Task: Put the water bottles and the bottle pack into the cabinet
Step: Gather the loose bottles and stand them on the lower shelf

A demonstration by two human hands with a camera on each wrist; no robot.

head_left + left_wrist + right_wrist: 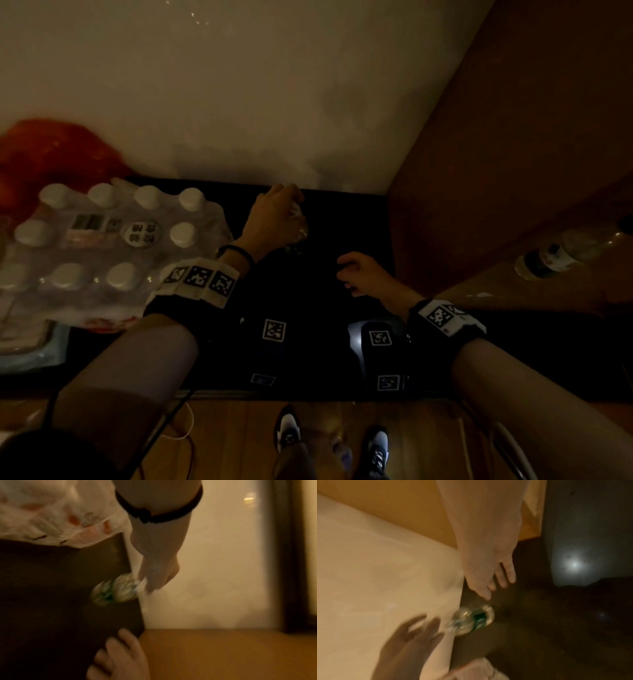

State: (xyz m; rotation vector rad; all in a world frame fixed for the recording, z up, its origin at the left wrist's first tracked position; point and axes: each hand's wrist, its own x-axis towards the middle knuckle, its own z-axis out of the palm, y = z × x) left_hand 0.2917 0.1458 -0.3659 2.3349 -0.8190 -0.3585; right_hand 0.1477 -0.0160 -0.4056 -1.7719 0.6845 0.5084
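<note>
A clear water bottle (298,236) with a green label stands on the dark surface by the white wall. My left hand (294,214) reaches down on it from above and pinches its top, the fingertips (149,586) curled at the white cap of the bottle (115,591). My right hand (346,274) hovers just right of it, loosely curled and holding nothing; in the right wrist view its fingers (503,580) point toward the blurred bottle (471,620). The shrink-wrapped bottle pack (102,246) with white caps sits at the left. A second bottle (555,257) lies on the wooden ledge at the right.
A brown wooden panel (496,154) walls off the right side. Something red (51,150) lies behind the pack. A white wall (239,85) closes the back. Below the dark surface's front edge (308,394) are a wooden floor and my shoes (287,431).
</note>
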